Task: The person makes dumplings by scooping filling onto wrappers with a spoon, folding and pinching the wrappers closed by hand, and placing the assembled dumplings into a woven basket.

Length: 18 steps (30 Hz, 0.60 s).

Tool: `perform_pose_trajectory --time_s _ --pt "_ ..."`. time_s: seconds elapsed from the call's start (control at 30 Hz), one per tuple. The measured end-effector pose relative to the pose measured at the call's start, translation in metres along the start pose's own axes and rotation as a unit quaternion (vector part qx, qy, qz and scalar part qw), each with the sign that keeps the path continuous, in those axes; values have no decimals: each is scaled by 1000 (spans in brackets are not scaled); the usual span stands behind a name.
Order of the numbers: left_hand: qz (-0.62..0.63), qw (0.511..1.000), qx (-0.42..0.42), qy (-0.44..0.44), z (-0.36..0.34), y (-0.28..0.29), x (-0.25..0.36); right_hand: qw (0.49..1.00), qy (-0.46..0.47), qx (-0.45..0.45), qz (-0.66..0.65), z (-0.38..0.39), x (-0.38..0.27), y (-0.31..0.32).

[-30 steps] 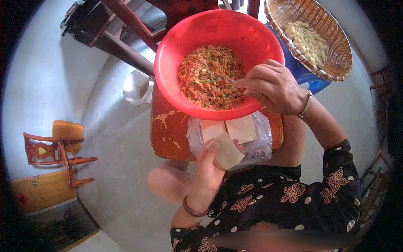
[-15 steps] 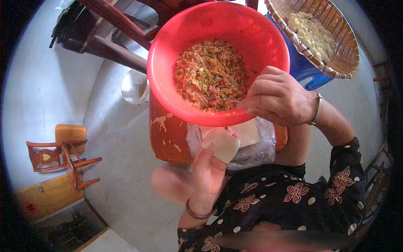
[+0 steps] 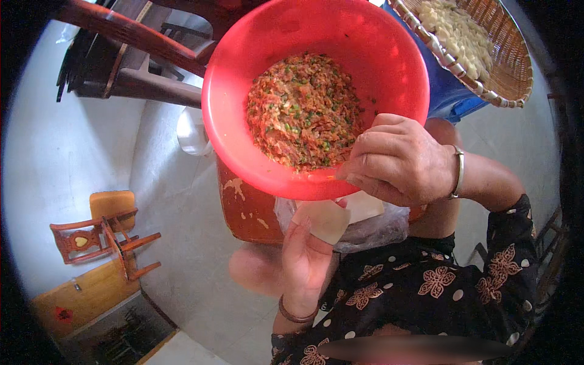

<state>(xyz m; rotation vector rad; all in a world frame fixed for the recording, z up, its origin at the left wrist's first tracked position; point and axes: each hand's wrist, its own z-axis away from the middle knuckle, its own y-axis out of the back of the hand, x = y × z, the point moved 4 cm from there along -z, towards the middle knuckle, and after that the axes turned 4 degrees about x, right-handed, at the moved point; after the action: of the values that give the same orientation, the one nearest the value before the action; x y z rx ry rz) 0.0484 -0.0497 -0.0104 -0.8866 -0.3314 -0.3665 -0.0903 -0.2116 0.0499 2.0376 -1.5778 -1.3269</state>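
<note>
My left hand (image 3: 303, 261) holds a thin, pale dough wrapper (image 3: 326, 222) between thumb and fingers, just below the near rim of a red plastic bowl (image 3: 224, 121). Reddish minced filling (image 3: 301, 112) with green bits lies heaped in the bowl. My right hand (image 3: 404, 161) is closed in a pinch at the bowl's near right rim; whatever is between its fingertips is too small to make out. More flat wrappers (image 3: 366, 207) lie on a clear plastic bag (image 3: 386, 226), partly hidden under the bowl and my right hand.
The bowl and bag rest on a worn reddish-brown wooden seat (image 3: 246, 213). At the upper right, a woven basket (image 3: 511, 73) of small pale pieces sits on a blue plastic support (image 3: 447, 91). A dark wooden chair frame (image 3: 152, 85) stands upper left; a small wooden chair (image 3: 115, 234) is farther left.
My right hand has drawn back from the filling to the bowl's near rim. My left hand still holds the wrapper. The whole view has shifted slightly.
</note>
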Motion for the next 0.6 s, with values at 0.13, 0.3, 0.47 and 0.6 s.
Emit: perform_pose_trajectory --time_s 0.13,0.3,0.47,0.6 --pt "18 1000 8 0 -3 3 -1 997 -31 28 -60 0 3 -1" --pt "-51 995 83 -7 0 1 0 994 -25 51 -94 3 0 2" --pt "43 994 97 32 -1 0 2 994 2 61 -91 11 0 5" --pt "-42 998 42 10 -2 8 10 991 19 68 -113 17 -3 14"
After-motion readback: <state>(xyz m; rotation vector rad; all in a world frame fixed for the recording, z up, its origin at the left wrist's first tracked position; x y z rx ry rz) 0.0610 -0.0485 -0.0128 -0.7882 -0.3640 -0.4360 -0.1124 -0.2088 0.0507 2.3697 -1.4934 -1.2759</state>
